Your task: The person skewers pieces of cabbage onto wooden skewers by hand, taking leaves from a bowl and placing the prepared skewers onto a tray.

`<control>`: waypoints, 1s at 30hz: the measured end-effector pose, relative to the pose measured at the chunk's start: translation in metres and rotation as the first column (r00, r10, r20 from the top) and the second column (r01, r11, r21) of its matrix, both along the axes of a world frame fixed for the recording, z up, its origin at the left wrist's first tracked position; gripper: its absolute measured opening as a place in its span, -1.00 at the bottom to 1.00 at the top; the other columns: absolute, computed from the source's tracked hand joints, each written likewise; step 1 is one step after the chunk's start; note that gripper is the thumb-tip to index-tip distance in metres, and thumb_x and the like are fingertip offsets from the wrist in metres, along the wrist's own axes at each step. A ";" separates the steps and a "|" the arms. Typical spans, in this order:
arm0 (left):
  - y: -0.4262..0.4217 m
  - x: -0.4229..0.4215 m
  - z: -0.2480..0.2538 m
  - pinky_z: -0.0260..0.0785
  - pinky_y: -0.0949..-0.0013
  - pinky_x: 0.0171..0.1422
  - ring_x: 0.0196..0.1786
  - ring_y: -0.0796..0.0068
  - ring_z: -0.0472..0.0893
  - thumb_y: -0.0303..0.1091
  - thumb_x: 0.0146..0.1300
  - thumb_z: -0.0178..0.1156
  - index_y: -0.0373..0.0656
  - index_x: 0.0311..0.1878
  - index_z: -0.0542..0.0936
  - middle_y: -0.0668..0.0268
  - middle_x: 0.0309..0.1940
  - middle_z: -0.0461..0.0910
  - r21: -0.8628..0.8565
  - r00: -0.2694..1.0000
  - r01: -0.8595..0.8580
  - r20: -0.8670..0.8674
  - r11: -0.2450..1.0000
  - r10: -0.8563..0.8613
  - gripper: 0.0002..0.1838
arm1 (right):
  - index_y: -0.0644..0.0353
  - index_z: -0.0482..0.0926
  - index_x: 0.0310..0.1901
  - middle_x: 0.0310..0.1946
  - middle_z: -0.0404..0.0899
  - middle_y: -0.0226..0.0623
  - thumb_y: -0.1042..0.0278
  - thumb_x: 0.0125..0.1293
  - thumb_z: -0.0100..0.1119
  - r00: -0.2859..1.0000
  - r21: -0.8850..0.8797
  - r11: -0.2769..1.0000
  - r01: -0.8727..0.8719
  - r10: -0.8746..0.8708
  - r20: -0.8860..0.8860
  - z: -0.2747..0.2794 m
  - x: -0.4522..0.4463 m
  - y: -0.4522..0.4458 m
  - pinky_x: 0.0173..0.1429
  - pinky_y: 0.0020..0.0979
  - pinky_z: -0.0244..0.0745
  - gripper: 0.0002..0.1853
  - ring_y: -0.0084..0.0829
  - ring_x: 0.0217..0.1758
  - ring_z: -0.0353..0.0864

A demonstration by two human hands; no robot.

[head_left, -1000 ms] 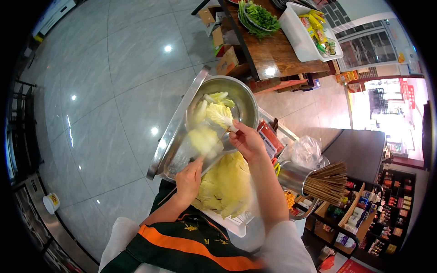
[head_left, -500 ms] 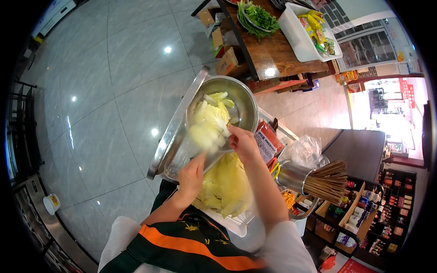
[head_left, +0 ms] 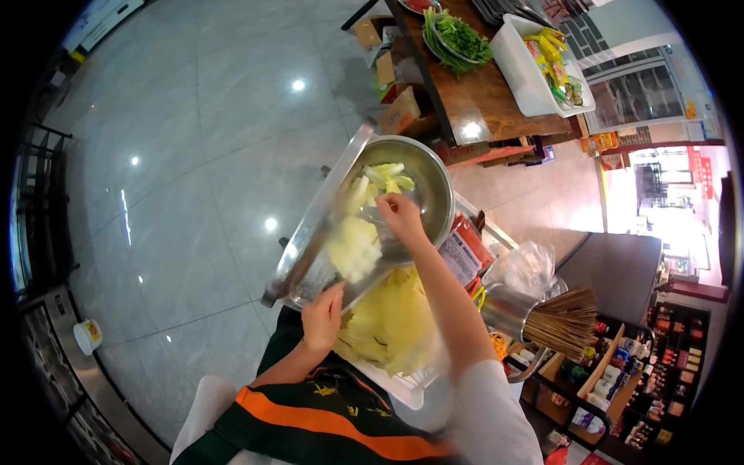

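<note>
A blurred pale yellow cabbage leaf (head_left: 355, 249) hangs over the metal work surface, just above the fingertips of my left hand (head_left: 322, 316). That hand is closed, its fingers pinched at the leaf's lower end; whether a thin stick is also in them is too blurred to tell. My right hand (head_left: 401, 218) is over the steel bowl (head_left: 435, 172), fingers curled together beside the cut cabbage pieces (head_left: 387, 177). What it pinches, if anything, is hidden. Under my right forearm a pile of cabbage leaves (head_left: 387, 322) lies in a white tray (head_left: 407, 394).
Right of the bowl lie a red packet (head_left: 465, 252) and a clear plastic bag (head_left: 527, 267). Thin wooden skewers (head_left: 562, 322) fill a metal container (head_left: 508, 310). A wooden table (head_left: 484, 116) beyond holds greens (head_left: 461, 39) and a white bin (head_left: 527, 77).
My right hand has moved from the leaf's edge up over the bowl, near the cut pieces. The leaf stays by my left hand. The whole view has shifted slightly.
</note>
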State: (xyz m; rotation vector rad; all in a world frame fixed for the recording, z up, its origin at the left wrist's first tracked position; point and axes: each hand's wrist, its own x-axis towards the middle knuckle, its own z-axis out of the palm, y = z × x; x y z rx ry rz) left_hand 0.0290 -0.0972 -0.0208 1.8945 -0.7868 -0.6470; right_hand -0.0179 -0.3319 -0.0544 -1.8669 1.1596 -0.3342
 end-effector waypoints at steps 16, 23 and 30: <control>-0.010 0.009 0.008 0.41 0.33 -0.28 -0.31 0.11 0.57 -0.48 0.15 0.06 -0.19 -0.11 0.53 0.04 -0.34 0.56 -0.028 1.000 0.012 -0.012 1.000 -0.012 -0.78 | 0.32 0.46 -0.34 -0.60 0.46 -0.29 0.39 -0.08 0.31 0.992 0.455 0.890 -0.028 0.081 -0.099 -0.010 0.001 -0.040 -0.43 -0.48 0.47 -0.71 -0.46 -0.49 0.57; -0.021 0.006 0.005 0.41 0.31 -0.33 -0.35 0.11 0.56 -0.45 0.15 0.06 -0.16 -0.13 0.53 0.07 -0.35 0.56 -0.017 0.999 0.040 0.033 0.999 -0.040 -0.79 | 0.36 0.40 -0.18 -0.35 0.48 -0.25 0.52 0.15 0.11 0.881 0.799 0.586 0.136 -0.440 0.173 0.028 -0.041 -0.016 -0.17 -0.49 0.56 -0.79 -0.41 -0.29 0.57; -0.026 0.000 0.007 0.42 0.34 -0.23 -0.28 0.16 0.60 -0.45 0.19 0.04 -0.24 -0.12 0.53 0.03 -0.31 0.57 0.039 0.993 0.110 0.035 0.993 -0.111 -0.79 | 0.23 0.40 -0.28 -0.28 0.51 -0.18 0.41 0.22 0.07 0.709 0.938 0.340 0.070 -0.678 0.193 0.058 -0.050 0.002 -0.11 -0.39 0.52 -0.89 -0.36 -0.23 0.56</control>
